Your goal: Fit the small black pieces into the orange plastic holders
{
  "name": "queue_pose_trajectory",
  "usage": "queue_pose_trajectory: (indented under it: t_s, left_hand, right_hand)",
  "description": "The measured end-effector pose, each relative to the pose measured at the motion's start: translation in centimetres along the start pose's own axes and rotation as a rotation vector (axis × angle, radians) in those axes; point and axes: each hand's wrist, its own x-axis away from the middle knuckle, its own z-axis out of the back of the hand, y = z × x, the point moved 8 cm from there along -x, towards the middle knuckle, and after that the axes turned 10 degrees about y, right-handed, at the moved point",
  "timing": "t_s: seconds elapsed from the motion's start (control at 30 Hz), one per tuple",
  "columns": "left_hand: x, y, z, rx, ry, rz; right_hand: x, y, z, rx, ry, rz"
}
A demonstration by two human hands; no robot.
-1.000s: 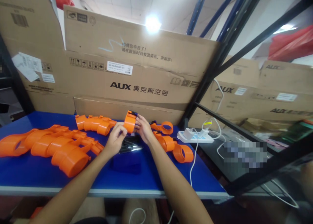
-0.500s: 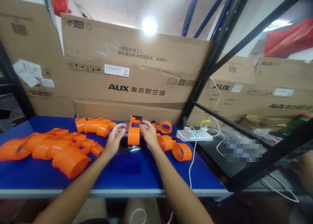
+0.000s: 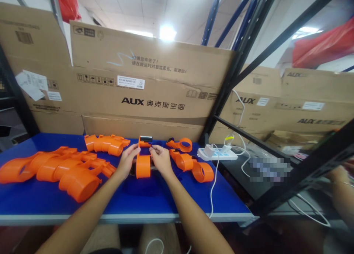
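Back of the room: tall brown carton (image 3: 155, 84) standing behind both grips, spanning well to either side. Blue surface (image 3: 149, 206) beneath the grips, its pale front edge nearer the wearer. Black rack post (image 3: 238, 62) slants up, right of the grips. Ceiling light (image 3: 167, 33) bright, high beyond them. Row of orange holders (image 3: 63, 167) left of the left grip (image 3: 127, 161); smaller orange cluster (image 3: 103, 143) behind-left. White power strip (image 3: 232, 156), right of the right grip (image 3: 162, 160), past loose orange pieces (image 3: 184, 161). Single orange holder (image 3: 143, 167) between the grips, ring downward; both grasp it by fingertips, one per side.
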Motion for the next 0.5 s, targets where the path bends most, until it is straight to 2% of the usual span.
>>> queue_pose_trajectory:
  t_s: [0.27, 0.5]
  left_hand:
    - [0.8, 1.1, -0.7, -0.002, 0.002, -0.052]
    - [0.5, 1.2, -0.6, -0.039, 0.006, -0.072]
  right_hand:
    - [0.6, -1.6, -0.1, 0.100, 0.000, 0.141]
    - [0.6, -1.8, 0.2, 0.200, 0.019, 0.185]
